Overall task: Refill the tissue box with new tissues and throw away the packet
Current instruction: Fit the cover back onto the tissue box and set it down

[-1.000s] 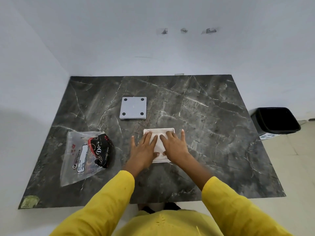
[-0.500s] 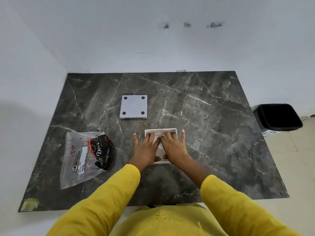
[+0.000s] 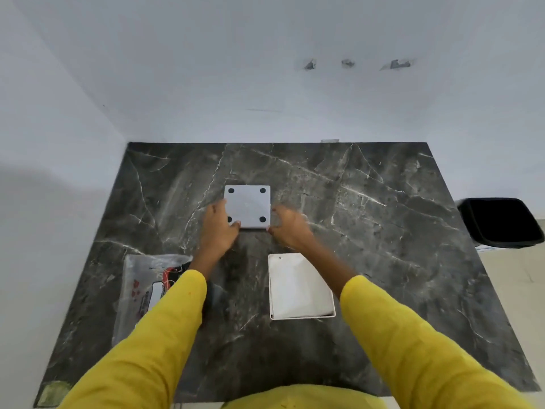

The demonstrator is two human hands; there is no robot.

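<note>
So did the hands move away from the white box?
Yes. Both hands, left hand and right hand, left the white box and went farther up the table to the grey lid.

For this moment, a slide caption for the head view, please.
Both hands, left and right, reach the grey lid; filled tissue box open, packet on table.

The left sleeve (image 3: 165, 317) hides much of the packet (image 3: 138, 284); the right hand (image 3: 290, 228) beside the grey panel (image 3: 247, 206) is motion-blurred.
</note>
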